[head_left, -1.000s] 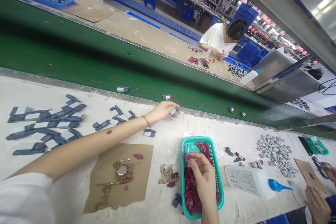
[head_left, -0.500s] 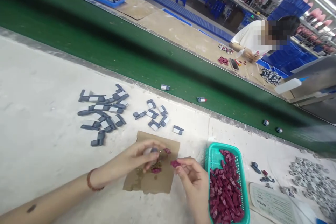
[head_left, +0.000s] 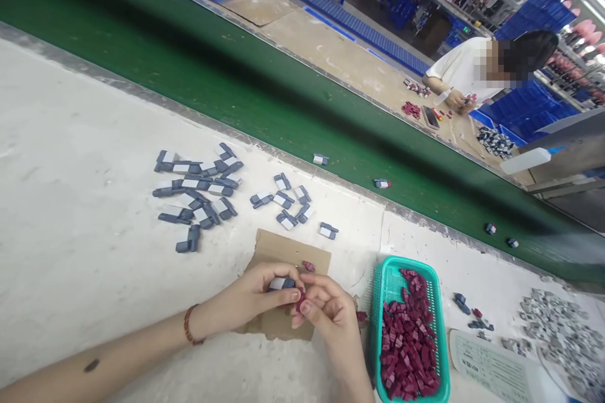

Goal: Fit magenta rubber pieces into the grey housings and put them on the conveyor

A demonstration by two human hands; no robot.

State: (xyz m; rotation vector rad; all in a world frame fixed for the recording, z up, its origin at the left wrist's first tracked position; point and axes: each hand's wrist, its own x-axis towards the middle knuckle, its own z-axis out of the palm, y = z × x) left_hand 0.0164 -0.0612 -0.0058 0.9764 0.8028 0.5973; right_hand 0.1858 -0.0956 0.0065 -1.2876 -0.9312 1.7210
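Note:
Over the brown cardboard piece (head_left: pixel 321 258), my left hand (head_left: pixel 271 289) holds a dark blue and white part (head_left: pixel 280 284) between thumb and fingers. My right hand (head_left: pixel 328 312) pinches a small dark red piece (head_left: pixel 300 300) against the end of that part, and the fingertips of both hands meet there. Another red piece (head_left: pixel 308 266) lies on the cardboard just beyond my fingers. To the right of my right hand stands a green basket (head_left: pixel 377 327) holding several dark red pieces (head_left: pixel 409 340).
Several blue and white parts (head_left: pixel 193 186) lie in groups beyond my left hand. A green conveyor belt (head_left: pixel 265 107) carries a few parts. Grey pieces (head_left: pixel 558 321) and a bottle (head_left: pixel 491 359) lie at the right. Across the belt sits a person (head_left: pixel 466 69).
My hands have come together, bringing the red piece in my right hand against the blue and white part in my left. The parts on the belt have shifted slightly right in view.

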